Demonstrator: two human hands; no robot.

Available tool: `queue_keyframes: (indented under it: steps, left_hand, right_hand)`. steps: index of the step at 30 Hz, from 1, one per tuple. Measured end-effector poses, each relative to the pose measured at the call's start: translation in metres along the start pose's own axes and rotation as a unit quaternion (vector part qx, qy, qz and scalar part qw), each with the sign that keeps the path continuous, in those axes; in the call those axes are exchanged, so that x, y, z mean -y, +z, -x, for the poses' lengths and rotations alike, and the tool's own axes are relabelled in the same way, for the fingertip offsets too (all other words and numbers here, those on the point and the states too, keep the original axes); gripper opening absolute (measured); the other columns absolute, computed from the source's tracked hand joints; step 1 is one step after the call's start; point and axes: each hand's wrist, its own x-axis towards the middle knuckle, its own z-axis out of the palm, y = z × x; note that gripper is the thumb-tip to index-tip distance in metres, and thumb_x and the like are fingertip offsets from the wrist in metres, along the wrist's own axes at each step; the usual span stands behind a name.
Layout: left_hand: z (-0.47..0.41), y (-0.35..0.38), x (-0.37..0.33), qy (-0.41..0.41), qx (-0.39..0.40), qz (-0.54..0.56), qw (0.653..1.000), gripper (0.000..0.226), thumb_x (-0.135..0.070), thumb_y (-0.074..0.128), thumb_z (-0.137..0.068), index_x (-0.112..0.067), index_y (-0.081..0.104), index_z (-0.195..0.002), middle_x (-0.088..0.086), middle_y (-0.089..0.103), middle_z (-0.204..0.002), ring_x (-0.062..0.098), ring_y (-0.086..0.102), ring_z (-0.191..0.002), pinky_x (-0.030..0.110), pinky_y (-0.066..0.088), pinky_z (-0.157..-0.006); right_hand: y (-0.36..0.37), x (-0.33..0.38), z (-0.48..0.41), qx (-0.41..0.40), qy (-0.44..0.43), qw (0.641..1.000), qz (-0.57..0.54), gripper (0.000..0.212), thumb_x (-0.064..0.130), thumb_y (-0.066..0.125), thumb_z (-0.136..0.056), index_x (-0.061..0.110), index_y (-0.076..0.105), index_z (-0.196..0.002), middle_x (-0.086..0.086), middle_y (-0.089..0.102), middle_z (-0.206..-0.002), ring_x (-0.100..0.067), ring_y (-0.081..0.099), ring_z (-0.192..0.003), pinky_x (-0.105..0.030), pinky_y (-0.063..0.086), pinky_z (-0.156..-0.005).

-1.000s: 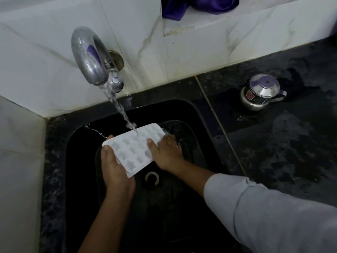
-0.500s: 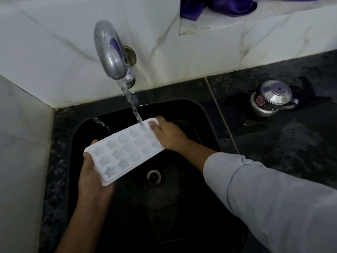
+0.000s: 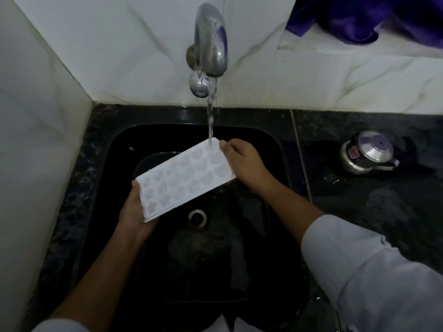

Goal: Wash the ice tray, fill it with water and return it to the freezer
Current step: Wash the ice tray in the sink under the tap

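Slippage is the likeliest trouble. The left hand (image 3: 134, 212), at about 7 o'clock of the ice tray (image 3: 187, 178), holds the tray's near short end from beneath, palm under it and thumb against the edge. Its fingers are hidden below, and wet plastic gripped that way could slide down into the black sink (image 3: 112, 149) toward the drain (image 3: 197, 218). The tray hangs over the basin with its cavities up and its long side running from 7 to 1 o'clock, touching only the two hands and the water. The stream (image 3: 211, 116) from the tap (image 3: 211, 41) at 12 o'clock lands on the very corner of the far end. I judge it may bounce off the rim rather than fill the cavities, and any tilt would spill what does collect. The right hand (image 3: 242, 164), at 2 o'clock of the tray, pinches the far short edge with its thumb on top and its fingers curled behind. Spray could also reach the dark surface (image 3: 383, 212) at 3 o'clock, where a steel kettle (image 3: 370, 152) stands well apart from the sink.
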Motion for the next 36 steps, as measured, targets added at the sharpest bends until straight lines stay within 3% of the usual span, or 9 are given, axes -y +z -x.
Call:
queue_keyframes:
  steps: [3, 7, 13, 16, 22, 26, 31, 33, 36]
  left_hand:
    - [0.001, -0.006, 0.002, 0.008, 0.011, 0.003, 1.0, 0.066, -0.064, 0.037, -0.104, -0.016, 0.075, -0.129, 0.012, 0.072, -0.135, 0.028, 0.075, -0.114, 0.044, 0.064, -0.089]
    - [0.0, -0.015, -0.003, 0.034, 0.002, -0.002, 0.999, 0.058, -0.061, 0.047, -0.097, -0.019, 0.084, -0.111, 0.01, 0.074, -0.13, 0.025, 0.078, -0.104, 0.042, 0.063, -0.086]
    - [-0.003, -0.016, 0.002, 0.046, -0.009, -0.011, 0.999, 0.059, -0.06, 0.04, -0.107, -0.016, 0.065, -0.137, 0.01, 0.075, -0.129, 0.024, 0.077, -0.106, 0.035, 0.065, -0.07]
    - [-0.004, -0.018, 0.004, 0.048, -0.016, -0.01, 0.999, 0.059, -0.06, 0.041, -0.107, -0.016, 0.064, -0.138, 0.01, 0.075, -0.13, 0.023, 0.077, -0.107, 0.037, 0.064, -0.078]
    - [-0.005, -0.02, -0.007, 0.028, -0.006, -0.006, 1.0, 0.064, -0.062, 0.038, -0.106, -0.016, 0.06, -0.144, 0.012, 0.071, -0.136, 0.022, 0.077, -0.106, 0.04, 0.056, -0.087]
    - [0.0, 0.001, -0.012, 0.024, -0.006, 0.103, 0.994, 0.06, -0.058, 0.052, -0.091, -0.013, 0.069, -0.127, 0.016, 0.075, -0.127, 0.031, 0.079, -0.099, 0.047, 0.064, -0.084]
    - [0.006, 0.043, 0.011, 0.03, -0.025, 0.227, 0.973, 0.063, -0.054, 0.055, -0.097, -0.011, 0.063, -0.142, 0.018, 0.07, -0.136, 0.038, 0.067, -0.126, 0.055, 0.049, -0.11]
    - [0.004, 0.064, 0.021, 0.026, -0.051, 0.216, 0.975, 0.054, -0.043, 0.052, -0.105, -0.011, 0.057, -0.147, 0.017, 0.067, -0.14, 0.035, 0.066, -0.126, 0.053, 0.053, -0.105]
    - [-0.002, 0.085, 0.032, 0.027, -0.11, 0.15, 0.982, 0.045, -0.027, 0.051, -0.11, -0.013, 0.05, -0.152, 0.014, 0.064, -0.142, 0.027, 0.07, -0.107, 0.034, 0.063, -0.064]
  right_hand:
    - [0.002, 0.006, 0.0, -0.008, -0.011, 0.999, 0.031, 0.04, 0.031, 0.054, -0.106, 0.009, 0.055, -0.072, -0.004, 0.054, -0.069, -0.014, 0.053, -0.063, -0.032, 0.042, -0.061]
    - [-0.001, 0.01, 0.01, 0.104, 0.01, 0.994, 0.02, 0.02, 0.007, 0.049, -0.104, -0.002, 0.066, -0.108, -0.014, 0.07, -0.094, -0.015, 0.066, -0.077, -0.025, 0.052, -0.062]
    - [0.004, 0.027, 0.006, 0.013, -0.027, 0.991, 0.128, 0.032, 0.028, 0.052, -0.106, 0.013, 0.053, -0.077, 0.003, 0.055, -0.074, -0.007, 0.05, -0.064, -0.025, 0.038, -0.057]
    - [0.005, 0.035, 0.002, 0.017, -0.033, 0.99, 0.138, 0.034, 0.032, 0.05, -0.106, 0.015, 0.052, -0.077, 0.002, 0.056, -0.075, -0.008, 0.05, -0.065, -0.029, 0.038, -0.06]
    - [0.004, 0.021, 0.002, 0.065, -0.012, 0.991, 0.113, 0.023, 0.018, 0.049, -0.103, 0.016, 0.065, -0.12, 0.0, 0.069, -0.108, -0.015, 0.064, -0.097, -0.031, 0.051, -0.081]
    - [0.003, 0.014, 0.001, -0.02, 0.001, 0.997, 0.073, 0.015, 0.021, 0.055, -0.102, 0.013, 0.067, -0.107, 0.0, 0.069, -0.095, -0.014, 0.065, -0.085, -0.032, 0.053, -0.072]
    - [0.011, 0.005, 0.013, -0.144, 0.028, 0.989, 0.034, 0.026, 0.032, 0.054, -0.105, 0.015, 0.058, -0.086, -0.001, 0.063, -0.082, -0.015, 0.062, -0.075, -0.037, 0.053, -0.068]
    - [0.018, -0.003, 0.025, -0.125, 0.048, 0.991, -0.011, 0.025, 0.037, 0.058, -0.101, 0.019, 0.058, -0.084, -0.007, 0.068, -0.083, -0.026, 0.069, -0.079, -0.047, 0.061, -0.07]
    - [0.027, -0.013, 0.04, -0.04, 0.11, 0.989, -0.086, 0.007, 0.028, 0.058, -0.103, 0.023, 0.055, -0.098, -0.013, 0.07, -0.092, -0.033, 0.074, -0.076, -0.051, 0.064, -0.065]
